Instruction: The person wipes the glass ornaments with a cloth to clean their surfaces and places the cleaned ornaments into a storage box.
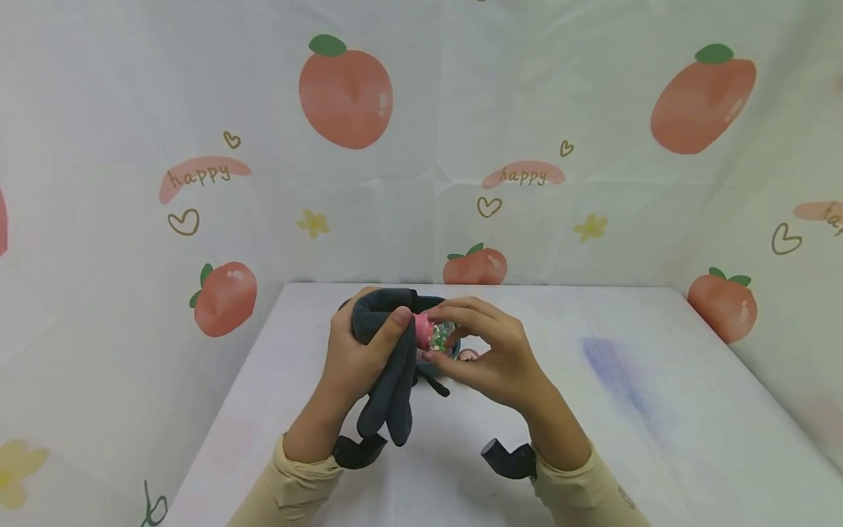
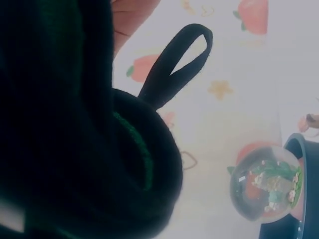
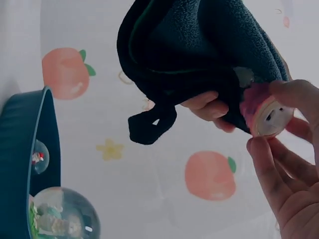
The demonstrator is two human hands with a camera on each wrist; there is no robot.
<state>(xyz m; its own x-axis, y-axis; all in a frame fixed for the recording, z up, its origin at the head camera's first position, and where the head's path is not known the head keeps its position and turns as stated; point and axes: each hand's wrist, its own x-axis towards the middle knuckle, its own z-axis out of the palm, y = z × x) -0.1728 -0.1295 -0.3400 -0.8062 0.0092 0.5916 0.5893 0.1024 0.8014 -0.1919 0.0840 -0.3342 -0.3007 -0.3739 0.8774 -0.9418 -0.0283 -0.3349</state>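
My left hand point(image 1: 352, 359) grips a folded dark grey-blue towel point(image 1: 388, 380), whose two ends hang down and whose black loop point(image 2: 174, 69) sticks out. My right hand point(image 1: 497, 351) pinches the pink base point(image 3: 264, 107) of a small snow globe between thumb and fingers. Its pale underside faces the right wrist camera, while its glass end lies against the towel and is mostly hidden. Behind the hands stands a blue basin point(image 1: 429, 301). A larger snow globe point(image 2: 266, 186) with green and white figures inside sits at the basin's rim.
Inside the basin, another small globe point(image 3: 40, 157) with a red and white figure shows. A small pinkish round object point(image 1: 468, 355) sits beside the basin. The white table point(image 1: 593, 439) meets a fruit-printed cloth backdrop point(image 1: 421, 146) at the back and sides.
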